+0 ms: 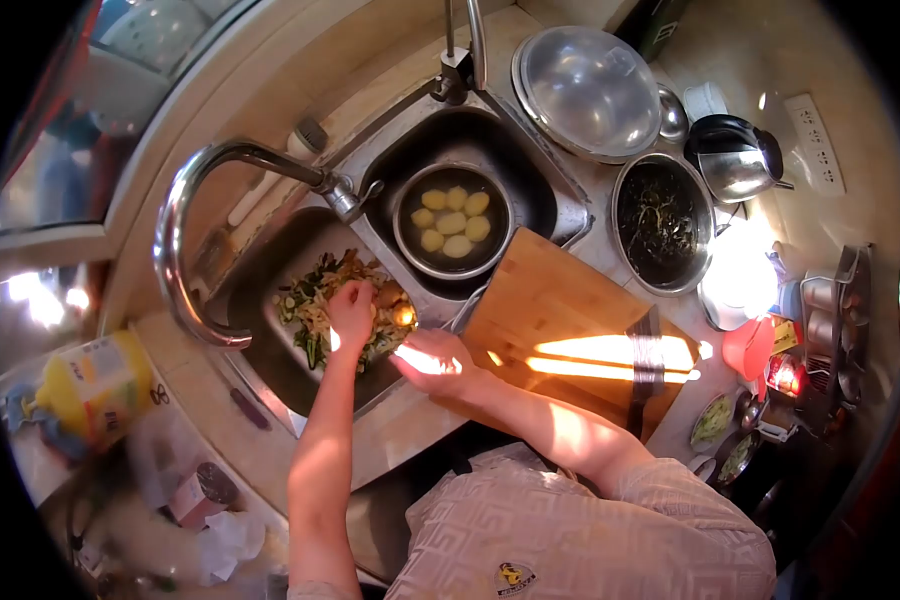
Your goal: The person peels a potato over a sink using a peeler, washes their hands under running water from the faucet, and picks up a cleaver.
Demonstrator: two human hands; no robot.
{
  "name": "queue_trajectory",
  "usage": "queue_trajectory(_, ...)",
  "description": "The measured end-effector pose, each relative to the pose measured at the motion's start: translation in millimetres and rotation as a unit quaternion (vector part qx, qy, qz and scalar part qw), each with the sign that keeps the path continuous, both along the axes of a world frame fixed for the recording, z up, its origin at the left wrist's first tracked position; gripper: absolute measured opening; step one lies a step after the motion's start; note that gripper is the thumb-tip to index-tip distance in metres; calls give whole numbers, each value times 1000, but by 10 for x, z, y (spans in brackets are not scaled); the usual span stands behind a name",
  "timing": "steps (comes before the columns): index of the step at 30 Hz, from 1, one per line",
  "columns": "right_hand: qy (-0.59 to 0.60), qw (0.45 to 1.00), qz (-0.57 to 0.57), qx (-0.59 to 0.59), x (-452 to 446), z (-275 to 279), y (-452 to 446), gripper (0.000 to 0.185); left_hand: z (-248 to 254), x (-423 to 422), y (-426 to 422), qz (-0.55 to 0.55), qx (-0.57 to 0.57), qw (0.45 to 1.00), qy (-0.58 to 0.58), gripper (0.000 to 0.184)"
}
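My left hand (352,318) is over the left sink basin (253,325), closed, its fingers bent down above a pile of vegetable scraps and peelings (315,290). Whatever it grips is hidden beneath it. Close by on the right, my right hand (438,362) is curled at the basin's edge, partly washed out by sunlight; I cannot make out what is in it. Between the hands and the basin's far side lies a brown, sunlit piece (398,308), its kind unclear. In the other basin, a metal bowl (402,235) holds several peeled potatoes (451,225) in water.
A curved faucet (175,240) arches over the left basin. To the right, a wooden cutting board (530,300) overlaps the sink edge. Beyond stand a bowl of dark leafy greens (660,225), a lidded pan (590,90) and a kettle (735,165). A yellow bottle (95,385) lies left.
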State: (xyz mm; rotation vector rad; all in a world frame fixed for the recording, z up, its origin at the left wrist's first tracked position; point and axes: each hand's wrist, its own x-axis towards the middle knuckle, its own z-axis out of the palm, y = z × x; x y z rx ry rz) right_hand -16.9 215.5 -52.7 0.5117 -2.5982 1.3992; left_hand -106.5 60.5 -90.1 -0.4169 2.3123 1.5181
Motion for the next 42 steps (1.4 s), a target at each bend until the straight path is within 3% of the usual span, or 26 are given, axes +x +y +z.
queue_trajectory(3,-8,1000,-1,2,-23,36,20,17,85,-291,537,32,209,974,-79,19)
queue_trajectory(5,-15,1000,-1,1,-18,22,17,17,48,-364,630,18,184,983,-17,18)
queue_trajectory(7,-22,1000,-2,0,-14,33,13,17,73,-433,472,113,109,983,93,18)
queue_trajectory(8,-22,1000,-6,-14,-27,55,17,17,-81,-415,245,180,118,976,37,20)
queue_trajectory(9,-21,999,-8,-29,-35,61,18,17,-108,-358,95,204,39,978,17,15)
queue_trajectory(11,-33,999,1,-37,-39,10,-6,17,-570,-108,-322,60,-116,982,137,27)
queue_trajectory(13,-26,999,-16,-29,-40,40,-16,16,-780,49,-443,-30,-148,980,133,42)
queue_trajectory(14,-25,999,-16,-31,-43,47,-16,16,-868,40,-470,-149,-127,969,149,41)
queue_trajectory(15,-26,999,-13,-28,-51,52,-15,16,-1049,67,-465,-295,-256,891,232,40)
queue_trajectory(17,-12,1000,-10,-27,-59,67,-9,16,-867,161,-272,-329,-350,859,179,38)
queue_trajectory(19,-5,1000,1,-12,-80,78,-1,16,-1079,325,-351,-312,-347,875,129,38)
queue_trajectory(21,3,1000,12,-2,-79,78,2,17,-1160,457,-496,-334,-357,872,-7,42)
queue_trajectory(22,14,1000,10,4,-85,69,3,17,-1119,483,-558,-285,-302,909,-24,36)
queue_trajectory(23,22,1000,7,8,-76,67,-10,18,-1082,561,-586,-172,-242,954,53,26)
queue_trajectory(25,28,999,16,20,-88,86,-9,19,-839,561,-582,-145,-263,948,107,25)
queue_trajectory(28,21,999,26,34,-86,103,-13,19,-527,496,-415,-212,-237,944,-89,42)
queue_trajectory(29,3,999,24,35,-81,104,-15,20,-591,511,-364,-209,-235,945,-88,42)
queue_trajectory(31,5,998,29,56,-82,95,-7,20,-771,527,-236,-165,-243,953,69,47)
queue_trajectory(32,14,998,29,59,-76,93,-7,19,-847,499,-205,-214,-251,944,-31,52)
queue_trajectory(33,24,998,30,59,-76,91,-20,19,-901,532,-178,-237,-278,931,-8,49)
queue_trajectory(35,32,998,32,54,-90,96,-27,18,-992,495,-224,-161,-311,919,182,40)
queue_trajectory(36,36,998,23,51,-85,92,-35,17,-1033,466,-298,-66,-283,950,114,31)
queue_trajectory(37,35,998,24,50,-71,69,-41,17,-892,434,-323,-25,-381,915,134,29)
queue_trajectory(39,61,995,31,74,-48,13,-33,15,-856,436,-436,-87,-397,914,-18,33)
queue_trajectory(42,-9,1000,11,19,-52,26,-15,10,-950,437,-435,-93,-387,917,5,37)
